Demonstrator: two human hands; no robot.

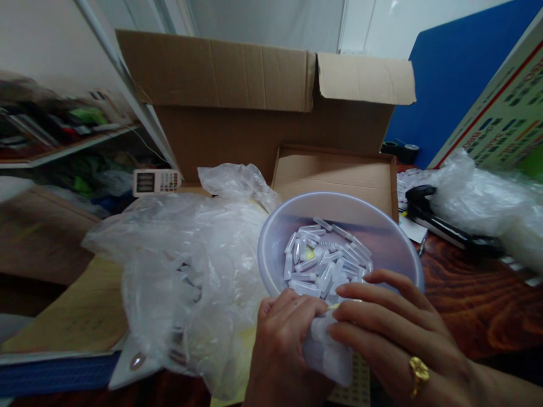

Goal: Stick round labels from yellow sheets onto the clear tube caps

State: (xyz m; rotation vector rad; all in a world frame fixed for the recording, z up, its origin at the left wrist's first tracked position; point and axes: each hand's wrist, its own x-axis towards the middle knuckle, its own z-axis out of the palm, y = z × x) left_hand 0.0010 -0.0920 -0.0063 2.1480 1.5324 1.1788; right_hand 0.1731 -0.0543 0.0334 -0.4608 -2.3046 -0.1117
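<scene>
My left hand (284, 345) is wrapped round a translucent plastic bundle (331, 353) in front of the bowl; the pieces inside it are hard to make out. From the right, my right hand (399, 328), with a gold ring on one finger, presses its fingertips against the top of the same bundle; its thumb is hidden. A bit of yellow shows between the hands. Just beyond them stands a pale lavender plastic bowl (271, 249), holding several small clear tubes (326, 274). My right fingers overlap the bowl's near rim.
Large clear plastic bags (169, 249) cover the left side. Behind stand a big open cardboard box (237, 127) and a shallow cardboard tray (335, 169). A calculator (156, 182) lies at the back left. On the right are a black device (449, 226) and bubbly plastic wrap (475, 198).
</scene>
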